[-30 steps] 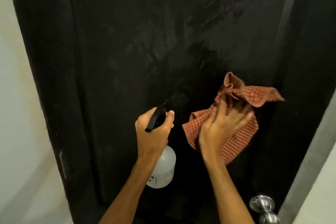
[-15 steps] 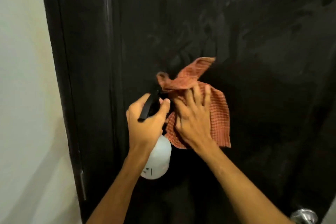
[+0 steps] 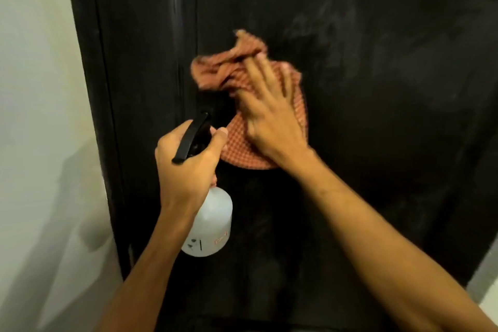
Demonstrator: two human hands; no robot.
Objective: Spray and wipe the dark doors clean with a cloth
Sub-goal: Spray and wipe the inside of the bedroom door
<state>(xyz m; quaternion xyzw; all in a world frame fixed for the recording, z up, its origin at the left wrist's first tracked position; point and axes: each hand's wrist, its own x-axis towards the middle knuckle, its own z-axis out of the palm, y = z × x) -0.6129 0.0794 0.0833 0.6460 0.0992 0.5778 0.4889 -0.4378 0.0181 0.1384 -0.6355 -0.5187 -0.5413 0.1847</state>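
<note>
A dark door [image 3: 377, 116] fills most of the view, with wet streaks and smears near its top right. My right hand [image 3: 269, 113] lies flat on a red checked cloth [image 3: 237, 151] and presses it against the door, close to the door's left edge. The cloth's upper part is bunched and blurred. My left hand [image 3: 186, 167] grips the neck of a white spray bottle [image 3: 213, 224] with a black trigger head [image 3: 192, 137], held just left of and below the cloth, nozzle toward the door.
The dark door frame [image 3: 116, 116] runs down the left, with a pale wall [image 3: 35, 143] beyond it. A strip of light wall or floor [image 3: 485, 283] shows at the lower right corner.
My right hand has swept the cloth leftward and upward across the door, from near the right side to near the left edge. The view has shifted; the door knob is out of sight.
</note>
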